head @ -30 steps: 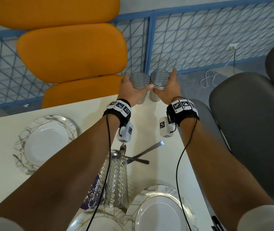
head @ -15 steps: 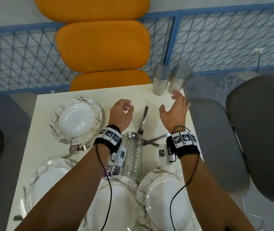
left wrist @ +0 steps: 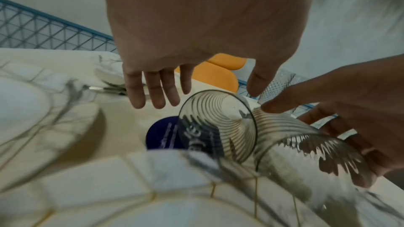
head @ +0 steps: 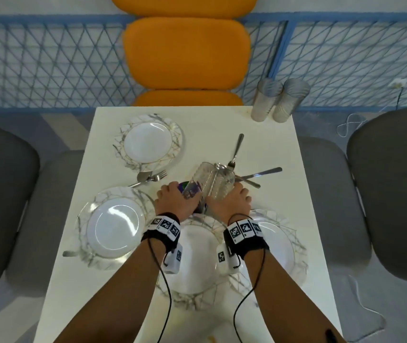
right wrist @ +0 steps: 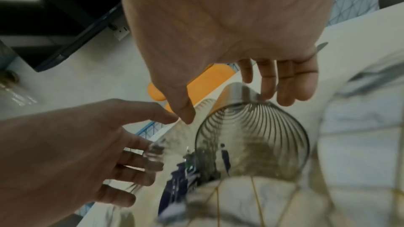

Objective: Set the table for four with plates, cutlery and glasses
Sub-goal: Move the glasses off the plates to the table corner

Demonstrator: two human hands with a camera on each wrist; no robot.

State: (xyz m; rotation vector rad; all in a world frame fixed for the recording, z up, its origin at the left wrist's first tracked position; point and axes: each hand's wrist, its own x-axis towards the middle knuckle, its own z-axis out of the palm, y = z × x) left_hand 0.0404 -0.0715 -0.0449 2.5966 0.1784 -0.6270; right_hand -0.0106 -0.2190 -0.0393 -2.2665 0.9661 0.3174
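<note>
Two ribbed clear glasses stand together mid-table on the white table. My left hand reaches round the left glass, fingers straight and spread, thumb near its rim. My right hand is spread round the right glass, fingertips at its far side. Neither grip looks closed. Two more glasses stand at the far right corner. Several marbled plates lie around: far left, left, near middle, right.
A fork and crossed cutlery lie just beyond the middle glasses. A spoon and fork lie by the far left plate. A purple item sits beside the left glass. An orange chair and grey chairs surround the table.
Both hands let go of the two glasses at the far right corner and drew back to the two glasses mid-table. Those corner glasses stay put.
</note>
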